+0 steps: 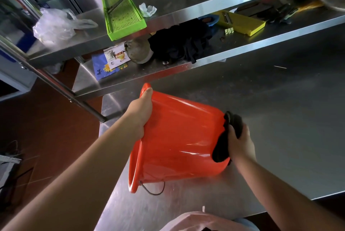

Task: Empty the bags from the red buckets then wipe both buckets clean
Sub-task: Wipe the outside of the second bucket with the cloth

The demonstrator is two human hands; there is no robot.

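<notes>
A red bucket (179, 137) is being held tipped on its side on a shiny steel table (280, 100). Its open mouth is pointing to the left and its bottom is pointing to the right. Its lower side is touching the table, and its thin wire handle (155, 190) is hanging down under the rim.

The rim at the top is being gripped by the left hand (141, 114). The thumb is lying along the outside of the bucket. The other fingers are hidden inside the rim, so how they are bent cannot be told.

A dark cloth (226, 137) is being pressed against the bottom of the bucket by the right hand (240, 143). The fingers are being curled round the cloth, clamped on it.

Only one red bucket is being seen here. A pale pink bag (201, 221) is showing at the bottom edge, close to the person.

Behind the bucket, things are being kept on two steel shelves. On the upper shelf a green slicer (123, 14), a clear plastic bag (56, 25) and a crumpled white tissue (147, 9) are lying. On the lower shelf (261, 42) a heap of black cloth (181, 42), a yellow slicer (240, 22), a blue packet (104, 68) and a round metal lid (139, 50) are lying.
</notes>
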